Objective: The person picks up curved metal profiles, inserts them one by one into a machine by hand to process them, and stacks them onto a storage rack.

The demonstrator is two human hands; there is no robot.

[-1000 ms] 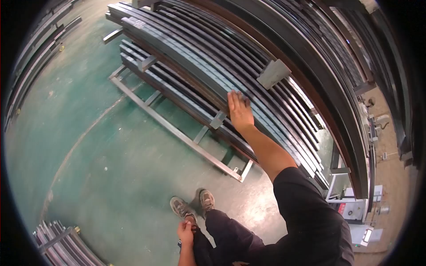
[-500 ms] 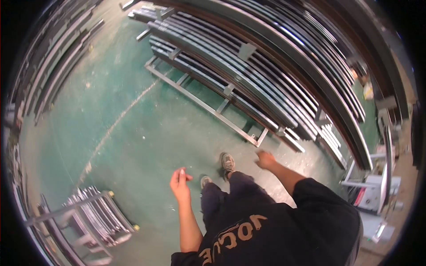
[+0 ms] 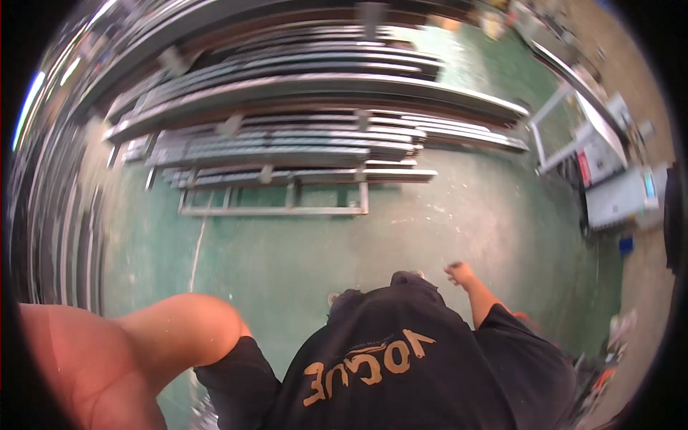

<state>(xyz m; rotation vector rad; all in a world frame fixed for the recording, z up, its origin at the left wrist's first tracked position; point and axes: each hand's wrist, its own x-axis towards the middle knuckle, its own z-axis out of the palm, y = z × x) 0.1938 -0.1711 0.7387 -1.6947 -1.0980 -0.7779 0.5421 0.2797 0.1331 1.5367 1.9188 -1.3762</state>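
My left hand (image 3: 79, 369) is raised very close to the camera and looms large at the lower left. Its fingers are cut off by the dark rim of the view, so whether it holds anything is hidden. On the other side, my right hand (image 3: 459, 273) hangs over the green floor (image 3: 408, 236), in front of my body. The fingers are loosely bent and partly apart, slightly blurred, with nothing plainly held. Neither hand is seen touching the long metal profiles (image 3: 287, 154) stacked on a rack (image 3: 272, 211) ahead.
More long profiles (image 3: 64, 236) lie along the left side. To the right stand a metal frame (image 3: 552, 159) and a light grey machine or box (image 3: 622, 197). A small blue object (image 3: 626, 245) sits near it. Assorted items (image 3: 598, 383) show at the lower right.
My left hand has come up from over the floor to beside the camera. The view has turned right, so the rack now lies level across the top. My right hand still hangs low.
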